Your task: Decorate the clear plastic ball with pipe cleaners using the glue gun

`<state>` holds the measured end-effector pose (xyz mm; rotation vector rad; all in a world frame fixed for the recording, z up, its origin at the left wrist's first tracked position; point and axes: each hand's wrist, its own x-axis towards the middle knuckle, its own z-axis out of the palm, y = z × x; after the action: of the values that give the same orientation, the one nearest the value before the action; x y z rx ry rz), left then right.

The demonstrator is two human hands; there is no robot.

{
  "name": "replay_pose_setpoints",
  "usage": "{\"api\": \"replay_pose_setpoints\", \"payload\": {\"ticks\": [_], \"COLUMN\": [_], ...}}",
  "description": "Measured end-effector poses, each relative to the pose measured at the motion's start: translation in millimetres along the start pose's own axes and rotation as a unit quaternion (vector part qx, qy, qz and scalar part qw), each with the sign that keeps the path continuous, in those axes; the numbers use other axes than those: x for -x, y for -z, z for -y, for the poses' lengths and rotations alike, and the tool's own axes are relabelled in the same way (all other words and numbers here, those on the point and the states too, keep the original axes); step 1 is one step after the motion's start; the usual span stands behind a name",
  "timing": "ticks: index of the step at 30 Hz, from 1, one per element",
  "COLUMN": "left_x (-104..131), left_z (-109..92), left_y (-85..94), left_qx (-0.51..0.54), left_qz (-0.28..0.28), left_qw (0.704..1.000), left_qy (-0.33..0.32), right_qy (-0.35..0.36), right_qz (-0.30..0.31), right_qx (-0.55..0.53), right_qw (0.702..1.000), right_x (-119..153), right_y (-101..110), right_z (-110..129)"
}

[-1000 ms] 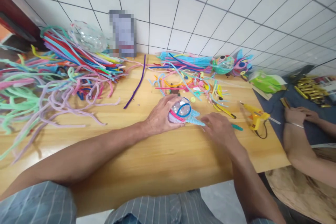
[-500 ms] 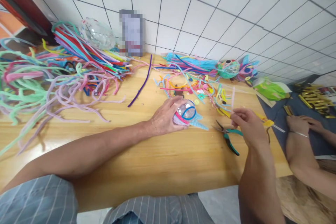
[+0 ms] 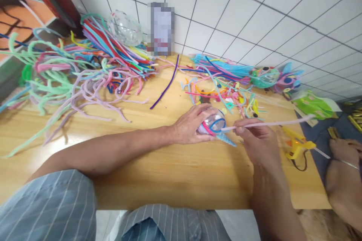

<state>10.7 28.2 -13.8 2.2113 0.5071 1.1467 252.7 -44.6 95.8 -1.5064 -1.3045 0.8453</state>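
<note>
My left hand [image 3: 195, 124] wraps round a clear plastic ball [image 3: 213, 121] and keeps it on the wooden table. Pink, blue and pale purple pipe cleaners band the ball, and a light blue fringed piece [image 3: 226, 140] sticks out at its lower right. Between thumb and fingers, my right hand [image 3: 251, 131] pinches a pale pink pipe cleaner [image 3: 279, 123]. One end of it reaches the ball's right side; whether it touches, I cannot tell. Its long free end points right. The pliers are mostly hidden behind my right hand.
A yellow glue gun [image 3: 296, 143] lies right of my right hand. Loose pipe cleaners [image 3: 85, 83] cover the left side, near a dark purple one [image 3: 165, 83]. Decorated balls [image 3: 265, 77] stand by the wall. Another person's hand [image 3: 343, 150] is at the far right.
My right hand has moved left to the ball, and the pale pink pipe cleaner has swung from upright to nearly level. My left hand still holds the ball. The view has shifted left.
</note>
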Motion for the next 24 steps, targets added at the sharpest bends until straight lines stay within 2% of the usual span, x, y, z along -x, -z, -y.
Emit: {"api": "replay_pose_setpoints", "payload": {"ticks": [5,10,19,24], "left_x": [0,1,-1,0], "left_z": [-1,-1,-4,-1], "left_y": [-1.4,-2.2,-2.2,-3.5], "left_qx": [0.008,0.006,0.012,0.015], "left_qz": [0.016,0.016,0.032,0.020], "left_qw": [1.000,1.000,0.999,1.000], "left_qy": [0.012,-0.001,0.038,0.014], "right_qy": [0.027,0.053,0.139,0.148], "right_qz": [0.030,0.044,0.039,0.018], "right_qx": [0.069,0.103,0.140,0.150], "right_qw": [0.997,0.992,0.980,0.977], "right_x": [7,10,12,12], "right_y": [-12,-13,-17,-25], "right_z": [4,5,2,0]}}
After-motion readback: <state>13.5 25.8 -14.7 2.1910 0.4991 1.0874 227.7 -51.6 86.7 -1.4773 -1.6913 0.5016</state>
